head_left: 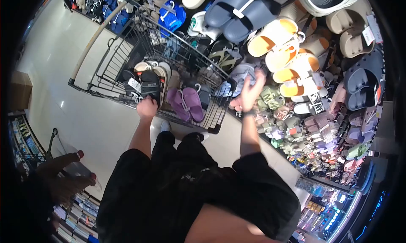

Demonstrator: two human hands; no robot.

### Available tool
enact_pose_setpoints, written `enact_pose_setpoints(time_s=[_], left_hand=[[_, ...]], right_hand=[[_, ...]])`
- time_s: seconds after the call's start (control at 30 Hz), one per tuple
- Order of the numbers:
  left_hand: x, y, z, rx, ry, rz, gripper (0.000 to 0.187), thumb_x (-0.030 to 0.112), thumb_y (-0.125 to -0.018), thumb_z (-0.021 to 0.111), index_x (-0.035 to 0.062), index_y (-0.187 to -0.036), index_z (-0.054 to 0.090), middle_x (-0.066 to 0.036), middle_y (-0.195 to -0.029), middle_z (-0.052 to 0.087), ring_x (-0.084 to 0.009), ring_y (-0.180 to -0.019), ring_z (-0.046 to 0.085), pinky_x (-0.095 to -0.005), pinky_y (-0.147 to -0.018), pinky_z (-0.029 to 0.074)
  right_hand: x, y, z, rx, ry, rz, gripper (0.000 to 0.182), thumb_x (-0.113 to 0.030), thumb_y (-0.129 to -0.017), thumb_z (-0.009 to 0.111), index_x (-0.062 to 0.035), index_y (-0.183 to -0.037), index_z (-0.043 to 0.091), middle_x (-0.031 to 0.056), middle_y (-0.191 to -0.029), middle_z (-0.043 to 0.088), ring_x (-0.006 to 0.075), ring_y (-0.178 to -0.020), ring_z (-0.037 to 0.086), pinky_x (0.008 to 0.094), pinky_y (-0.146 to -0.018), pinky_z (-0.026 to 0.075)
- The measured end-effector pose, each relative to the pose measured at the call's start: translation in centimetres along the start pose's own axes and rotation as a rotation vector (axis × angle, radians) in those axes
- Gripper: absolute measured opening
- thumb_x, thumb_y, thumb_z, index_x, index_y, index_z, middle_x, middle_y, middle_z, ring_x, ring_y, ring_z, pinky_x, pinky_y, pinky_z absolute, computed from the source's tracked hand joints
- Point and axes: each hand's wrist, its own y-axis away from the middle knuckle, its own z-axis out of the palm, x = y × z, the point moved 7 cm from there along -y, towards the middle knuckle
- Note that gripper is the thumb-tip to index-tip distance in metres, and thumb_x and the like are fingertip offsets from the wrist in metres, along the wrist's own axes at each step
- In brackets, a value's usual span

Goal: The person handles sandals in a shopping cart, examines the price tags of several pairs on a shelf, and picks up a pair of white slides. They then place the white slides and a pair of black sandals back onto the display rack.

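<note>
My left hand (147,107) is closed on the near rim of a wire shopping cart (182,121), right beside a pair of black slides (150,86) with a white tag. Purple slides (192,104) lie in the cart to the right of it, joined by a white plastic hanger. Beige and dark sandals (162,74) lie behind the black pair. My right hand (253,90) reaches to the display with its fingers stretched out and apart, somewhat blurred. Just beside its fingers are grey-blue slippers (242,76), and pink footwear (236,102) shows by the wrist.
Hanging footwear fills the display on the right, including white slides with orange insoles (292,63), large dark grey slides (241,15) and green slippers (270,98). Tiled floor (80,116) lies on the left. A cardboard box (20,91) and another person's hand (74,181) are at the far left.
</note>
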Motion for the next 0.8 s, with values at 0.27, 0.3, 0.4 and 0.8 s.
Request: enact_pose_setpoints(time_s=[0.27, 0.3, 0.4, 0.8], left_hand=[[0.1, 4.7, -1.4, 0.239, 0.011, 0.283, 0.022, 0.021, -0.08, 0.062, 0.0076, -0.098, 0.064, -0.013, -0.094, 0.061, -0.0319, -0.095, 0.056, -0.045, -0.082, 0.047], [1.0, 7.9, -2.1, 0.306, -0.023, 0.374, 0.024, 0.019, -0.079, 0.063, 0.0082, -0.1, 0.062, -0.012, -0.092, 0.059, -0.0321, -0.094, 0.055, -0.0455, -0.081, 0.046], [-1.7, 17.8, 6.7, -0.272, -0.033, 0.063, 0.032, 0.033, -0.086, 0.063, 0.0109, -0.11, 0.058, -0.013, -0.096, 0.061, -0.0349, -0.092, 0.06, -0.0485, -0.076, 0.049], [10.7, 39.0, 2.2, -1.341, 0.861, -0.566, 0.033, 0.023, -0.09, 0.06, -0.0093, -0.093, 0.066, -0.005, -0.085, 0.07, -0.0125, -0.073, 0.063, -0.0312, -0.064, 0.048]], right_hand=[[13.4, 49.4, -15.3, -1.027, 0.2, 1.189, 0.072, -0.046, -0.071, 0.078, 0.005, -0.118, 0.06, 0.024, -0.105, 0.068, 0.0352, -0.099, 0.066, 0.0408, -0.086, 0.053], [13.5, 51.9, -16.7, -1.059, 0.16, 1.254, 0.076, -0.048, -0.068, 0.08, 0.0049, -0.119, 0.06, 0.0234, -0.102, 0.069, 0.0341, -0.098, 0.067, 0.04, -0.086, 0.053], [14.3, 56.8, -19.2, -1.072, 0.024, 1.356, 0.046, -0.031, -0.067, 0.081, 0.0034, -0.094, 0.07, 0.0208, -0.086, 0.07, 0.0334, -0.088, 0.069, 0.041, -0.078, 0.055], [15.0, 52.0, -32.1, -1.118, -1.109, 1.504, 0.017, -0.01, -0.083, 0.059, 0.0024, -0.094, 0.064, 0.0023, -0.08, 0.062, 0.013, -0.073, 0.059, 0.0328, -0.061, 0.048]])
